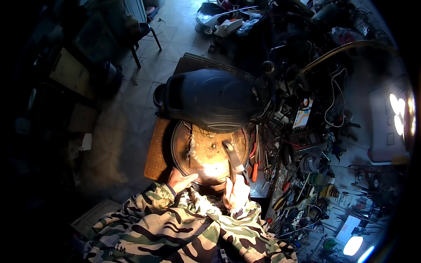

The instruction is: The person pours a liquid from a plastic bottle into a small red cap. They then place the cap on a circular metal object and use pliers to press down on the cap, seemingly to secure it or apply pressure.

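Note:
A round, shallow metal pan (174, 147) with a dark rim and a scorched, brownish inside lies in front of me under bright light. My left hand (179, 180) grips its near-left rim, with the thumb stretched along the edge and the other fingers partly hidden. At the near-right side, my right hand (237, 193) is closed around the handle of a tool with a flat metal head (233, 157). That head reaches over the right part of the pan. Its exact kind I cannot make out. A large black moulded shell (210, 98) covers the pan's far edge.
A brown wooden board (156, 151) is under the pan's left side. To the right, a red-handled screwdriver (255, 171) lies beside a crowded bench of hand tools and cables. A dark-legged stool (144, 35) stands far left. A lamp (397, 114) glows at the right.

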`<state>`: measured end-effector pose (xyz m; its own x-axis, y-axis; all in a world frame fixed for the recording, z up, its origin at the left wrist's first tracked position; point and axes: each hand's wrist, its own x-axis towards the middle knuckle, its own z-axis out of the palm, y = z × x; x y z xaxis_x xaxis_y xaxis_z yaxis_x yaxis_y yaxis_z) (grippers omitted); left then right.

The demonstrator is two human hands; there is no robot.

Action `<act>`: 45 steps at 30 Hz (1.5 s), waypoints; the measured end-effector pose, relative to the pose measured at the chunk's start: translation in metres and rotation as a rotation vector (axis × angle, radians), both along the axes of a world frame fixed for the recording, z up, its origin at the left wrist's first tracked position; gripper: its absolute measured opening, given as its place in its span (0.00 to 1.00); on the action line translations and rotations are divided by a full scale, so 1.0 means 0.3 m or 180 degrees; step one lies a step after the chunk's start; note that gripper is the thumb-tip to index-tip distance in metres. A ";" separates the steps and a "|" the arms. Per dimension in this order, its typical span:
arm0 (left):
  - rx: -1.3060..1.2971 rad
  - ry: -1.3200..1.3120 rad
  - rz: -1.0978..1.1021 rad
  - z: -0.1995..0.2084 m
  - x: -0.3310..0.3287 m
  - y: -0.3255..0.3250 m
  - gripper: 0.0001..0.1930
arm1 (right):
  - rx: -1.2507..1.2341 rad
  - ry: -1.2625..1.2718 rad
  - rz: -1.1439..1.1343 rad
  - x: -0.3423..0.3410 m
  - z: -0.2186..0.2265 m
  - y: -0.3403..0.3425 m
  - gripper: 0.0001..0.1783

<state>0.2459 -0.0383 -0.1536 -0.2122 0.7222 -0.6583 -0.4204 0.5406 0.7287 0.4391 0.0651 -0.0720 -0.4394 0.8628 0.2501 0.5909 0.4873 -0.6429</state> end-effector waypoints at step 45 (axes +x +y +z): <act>-0.0104 -0.0076 0.0023 -0.082 -0.013 -0.006 0.19 | -0.3455 0.1433 -0.2217 0.577 -0.376 0.319 0.23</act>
<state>0.2419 -0.0401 -0.1782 -0.2014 0.6987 -0.6865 -0.4415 0.5608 0.7004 0.6121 0.1607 -0.1849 0.1018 0.7224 -0.6840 0.1440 -0.6910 -0.7083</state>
